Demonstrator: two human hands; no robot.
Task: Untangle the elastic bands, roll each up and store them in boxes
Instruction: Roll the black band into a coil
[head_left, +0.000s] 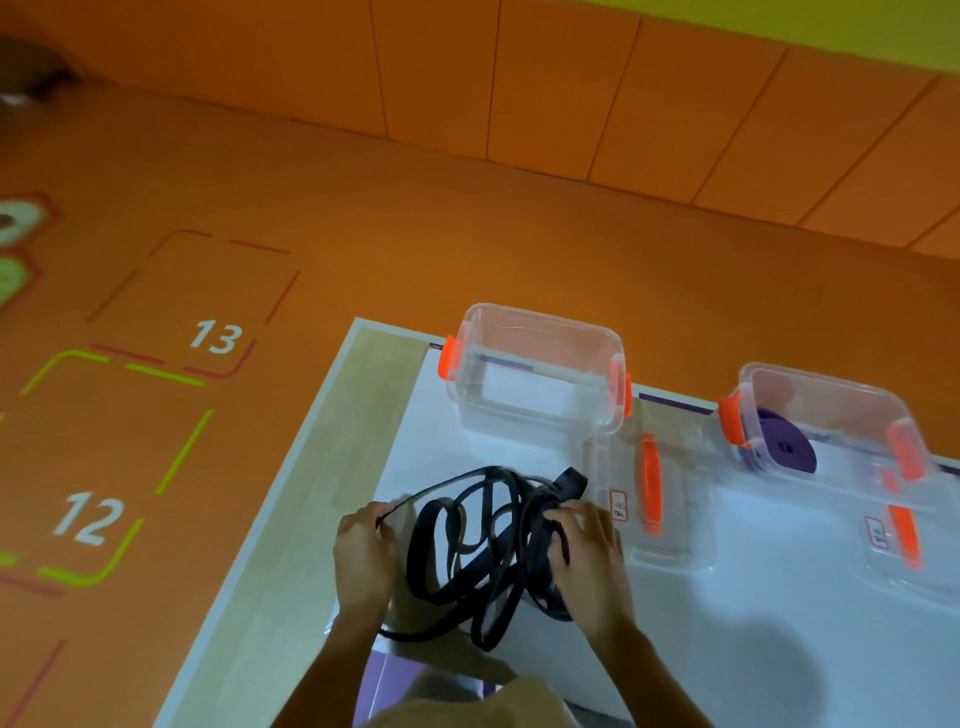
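Messy tangle of black elastic band lying on the white worktop, near its left front part; pinched at one thin loop by the left hand, thumb and fingers closed on it; gripped on the other side by the right hand, fingers curled over a bunch of strands; further back, see-through plastic box with orange clips, open on top; to its right, second see-through box with a rolled purple band inside; flat clear lid with an orange handle just beside the right hand; another clear lid in front of the second box.
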